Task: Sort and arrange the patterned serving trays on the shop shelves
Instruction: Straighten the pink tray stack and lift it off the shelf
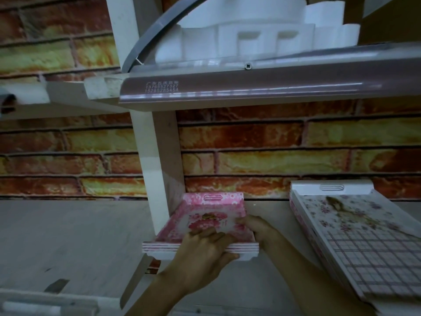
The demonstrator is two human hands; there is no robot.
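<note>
both hands grip the pink tray stack (200,224) by the shelf (68,236) upright, left hand (205,245) fingers curled over its front rim, right hand (255,224) clamping the side, probably to square it up.

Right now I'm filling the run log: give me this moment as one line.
stage: arranging | left hand and right hand: grip pink tray stack | on: shelf | right: plaid floral tray stack

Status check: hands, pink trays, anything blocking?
Left hand grips front edge of pink tray stack. Right hand holds its right side. Stack sits against white shelf post; purple checked trays lie apart, right.
</note>
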